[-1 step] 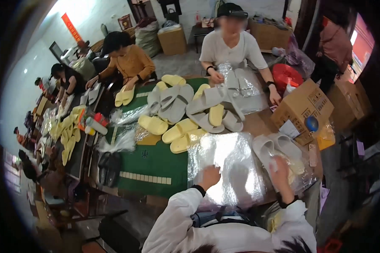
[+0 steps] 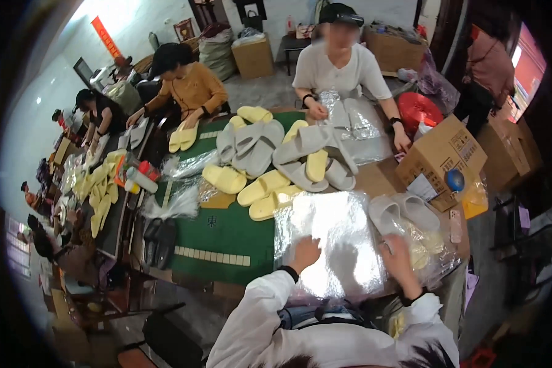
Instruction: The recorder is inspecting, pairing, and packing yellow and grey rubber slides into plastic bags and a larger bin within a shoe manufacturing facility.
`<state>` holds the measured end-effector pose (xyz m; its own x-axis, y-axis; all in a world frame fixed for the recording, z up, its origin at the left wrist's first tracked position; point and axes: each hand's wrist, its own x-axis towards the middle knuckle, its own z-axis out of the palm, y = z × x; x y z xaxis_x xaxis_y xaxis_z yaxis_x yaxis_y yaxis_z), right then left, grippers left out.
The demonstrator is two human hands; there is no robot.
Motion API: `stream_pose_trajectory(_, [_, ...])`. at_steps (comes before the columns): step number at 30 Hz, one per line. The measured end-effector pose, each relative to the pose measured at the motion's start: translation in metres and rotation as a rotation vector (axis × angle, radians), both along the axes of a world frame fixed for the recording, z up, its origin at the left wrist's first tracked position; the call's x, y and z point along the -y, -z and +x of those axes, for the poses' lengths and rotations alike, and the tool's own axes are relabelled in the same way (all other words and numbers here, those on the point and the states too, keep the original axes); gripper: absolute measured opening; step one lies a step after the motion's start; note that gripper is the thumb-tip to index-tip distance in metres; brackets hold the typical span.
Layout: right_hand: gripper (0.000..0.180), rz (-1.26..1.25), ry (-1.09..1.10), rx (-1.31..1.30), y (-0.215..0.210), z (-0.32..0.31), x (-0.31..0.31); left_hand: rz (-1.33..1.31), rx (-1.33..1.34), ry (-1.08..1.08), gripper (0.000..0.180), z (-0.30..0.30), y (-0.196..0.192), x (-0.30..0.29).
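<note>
Shiny clear plastic bags (image 2: 340, 224) lie flat at the near edge of the surface (image 2: 221, 270). The left hand (image 2: 305, 254), fingers curled, is over them, apart from the right hand (image 2: 398, 254) by their right side; any grip cannot be told. Grey slippers (image 2: 384, 214) lie just beyond.

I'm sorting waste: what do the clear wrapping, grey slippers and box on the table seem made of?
Clear wrapping: thin, glossy plastic, from glare and wrinkles. Grey slippers: probably matt foam or rubber, no seams visible. Box: apparently matt brown cardboard, by its flat printed panels.
</note>
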<state>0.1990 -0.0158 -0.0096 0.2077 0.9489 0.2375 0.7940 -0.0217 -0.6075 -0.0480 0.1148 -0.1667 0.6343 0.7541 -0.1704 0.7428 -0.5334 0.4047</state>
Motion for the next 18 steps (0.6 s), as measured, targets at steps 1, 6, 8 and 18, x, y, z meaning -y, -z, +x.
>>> stream_pose_trajectory(1, [0.026, -0.062, -0.038, -0.01, 0.019, -0.013, 0.012, 0.082, 0.035, -0.042, 0.042, 0.003, -0.006, -0.005])
stream_pose_trajectory(6, [0.033, -0.502, -0.39, -0.224, 0.089, -0.067, 0.029, 0.051, 0.121, -0.312, 0.052, -0.004, -0.015, -0.062])
stream_pose_trajectory(8, [0.037, -0.547, -0.417, -0.133, 0.111, -0.087, 0.028, 0.236, 0.208, -0.433, 0.06, -0.021, -0.007, -0.082])
stream_pose_trajectory(18, [0.052, -0.869, -0.583, 0.118, 0.145, -0.126, 0.041, -0.193, 0.481, -1.002, 0.075, -0.088, 0.058, -0.19])
